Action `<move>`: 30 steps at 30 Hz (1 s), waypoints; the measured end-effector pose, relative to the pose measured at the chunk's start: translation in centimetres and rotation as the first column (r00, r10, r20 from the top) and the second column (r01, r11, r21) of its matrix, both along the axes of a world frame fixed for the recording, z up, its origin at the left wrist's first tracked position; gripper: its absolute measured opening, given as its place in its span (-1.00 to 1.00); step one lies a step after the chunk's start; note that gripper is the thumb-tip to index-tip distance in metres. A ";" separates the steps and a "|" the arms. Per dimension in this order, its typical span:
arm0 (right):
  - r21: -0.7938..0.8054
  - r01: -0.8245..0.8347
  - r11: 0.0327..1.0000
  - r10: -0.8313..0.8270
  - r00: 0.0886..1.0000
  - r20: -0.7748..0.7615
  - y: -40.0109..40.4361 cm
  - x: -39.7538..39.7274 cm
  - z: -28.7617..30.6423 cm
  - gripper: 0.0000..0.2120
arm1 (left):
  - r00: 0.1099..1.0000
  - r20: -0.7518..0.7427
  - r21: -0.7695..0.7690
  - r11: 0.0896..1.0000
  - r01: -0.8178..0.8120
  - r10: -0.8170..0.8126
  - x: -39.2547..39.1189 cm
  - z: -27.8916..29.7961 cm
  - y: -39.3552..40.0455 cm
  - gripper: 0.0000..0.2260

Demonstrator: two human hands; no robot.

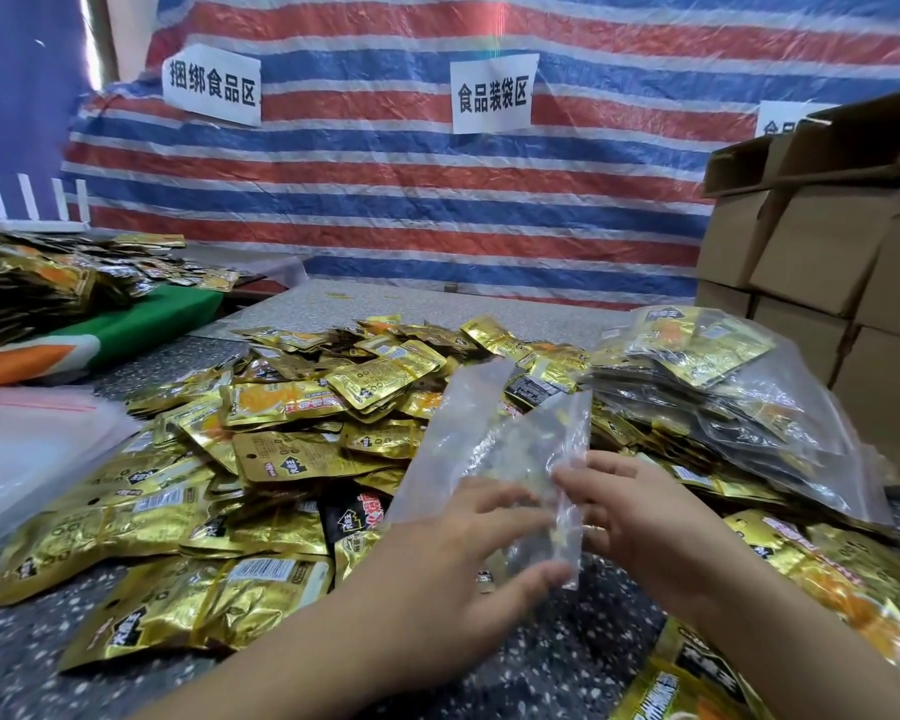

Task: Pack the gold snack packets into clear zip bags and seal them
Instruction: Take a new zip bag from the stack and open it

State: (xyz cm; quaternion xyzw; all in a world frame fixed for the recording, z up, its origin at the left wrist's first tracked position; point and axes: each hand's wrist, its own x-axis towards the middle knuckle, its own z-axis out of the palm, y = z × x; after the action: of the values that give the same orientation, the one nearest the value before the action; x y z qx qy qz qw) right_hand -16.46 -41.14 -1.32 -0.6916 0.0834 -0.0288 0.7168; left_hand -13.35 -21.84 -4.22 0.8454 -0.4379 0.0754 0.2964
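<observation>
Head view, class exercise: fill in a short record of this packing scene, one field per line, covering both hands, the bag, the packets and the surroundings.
Left hand: holds the clear zip bag's near end
Right hand: grips the same bag from the right
Clear zip bag: looks empty, raised over the pile
Gold snack packets: loose heap on speckled table
Filled bags: stacked at right
Cardboard boxes: far right
Backdrop: striped tarp with paper signs

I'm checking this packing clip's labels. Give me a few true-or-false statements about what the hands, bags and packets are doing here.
1. Both hands, left hand and right hand, hold one clear zip bag. True.
2. That bag is stuffed full of packets. False: it looks empty.
3. Loose gold packets lie heaped on the table. True.
4. The filled bags sit to the person's left. False: right, beside the cardboard boxes.
</observation>
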 end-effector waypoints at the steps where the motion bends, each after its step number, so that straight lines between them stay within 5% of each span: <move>1: 0.057 0.010 0.998 -0.012 1.000 0.025 -0.1 0.1 0.0 -0.80 | 1.000 -0.015 -0.056 0.998 -0.022 0.021 0.0 0.1 0.0 -0.38; 7: 0.430 0.044 0.902 -0.113 0.984 0.137 -0.6 -0.1 1.6 -0.71 | 0.970 0.031 -0.208 0.951 -0.229 0.240 0.9 0.8 0.2 -0.50; 10: 0.514 0.165 0.841 -0.336 0.906 0.258 -1.2 -0.6 2.4 -0.76 | 0.961 0.067 -0.225 0.943 -0.247 0.268 1.3 0.7 0.4 -0.61; 12: 0.310 0.407 0.859 -0.512 0.704 0.492 -1.6 -1.3 2.4 -0.88 | 0.958 0.089 -0.295 0.926 -0.237 0.273 1.3 0.9 0.3 -0.67; 14: -0.041 0.635 0.771 -0.354 0.481 0.802 -1.3 -1.8 2.1 -0.92 | 0.960 0.102 -0.389 0.899 -0.204 0.262 1.2 1.0 0.2 -0.74; 15: -0.161 0.660 0.734 -0.230 0.465 0.855 -0.9 -1.8 1.7 -0.92 | 0.963 0.108 -0.421 0.889 -0.179 0.245 1.2 1.1 0.1 -0.75; 19: -0.385 0.382 0.841 -0.082 0.791 0.606 1.2 -0.9 0.6 -0.86 | 0.984 0.104 -0.463 0.883 -0.082 0.146 0.8 0.9 -0.3 -0.73; 21: -0.413 0.252 0.875 -0.032 0.882 0.470 1.9 -0.6 0.0 -0.87 | 0.993 0.057 -0.454 0.889 -0.063 0.100 0.8 0.7 -0.5 -0.77; 30: -0.081 -0.122 0.989 0.134 0.977 0.168 2.0 -0.6 -0.4 -0.84 | 0.999 -0.034 -0.433 0.901 -0.037 0.025 1.5 -0.3 -1.0 -0.84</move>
State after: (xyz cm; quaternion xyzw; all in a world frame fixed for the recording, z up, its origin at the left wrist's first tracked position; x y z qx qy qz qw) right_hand -17.02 -39.18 -1.70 -0.7151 -0.0251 -0.0455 0.6971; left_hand -11.80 -22.81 -4.50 0.7662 -0.3927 0.1638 0.4815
